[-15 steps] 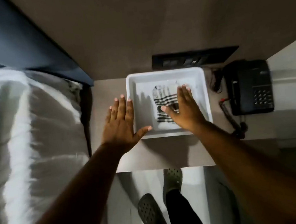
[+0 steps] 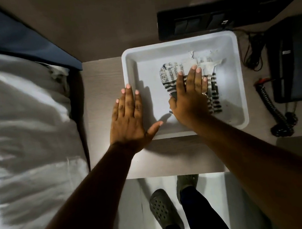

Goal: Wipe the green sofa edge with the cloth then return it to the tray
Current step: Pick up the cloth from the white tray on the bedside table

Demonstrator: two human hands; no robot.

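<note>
A white cloth with dark stripes (image 2: 214, 97) lies rumpled inside the white tray (image 2: 180, 46) on the bedside table. My right hand (image 2: 189, 99) lies on top of the cloth, fingers stretched over it and the thumb tucked in against the cloth's left edge, pinching a fold. My left hand (image 2: 130, 116) rests flat and open on the table at the tray's left rim, its thumb reaching over the near-left corner. No green sofa edge shows in this view.
A black telephone (image 2: 292, 58) with a coiled cord (image 2: 273, 106) sits right of the tray. A dark switch panel (image 2: 202, 21) is on the wall behind. A bed with white linen (image 2: 24, 126) and a dark headboard (image 2: 18, 33) lie left. My feet (image 2: 162, 207) stand below the table edge.
My right thumb has drawn in against the cloth, and the cloth now spreads further toward the tray's far right. My left hand has stayed at the tray's left rim.
</note>
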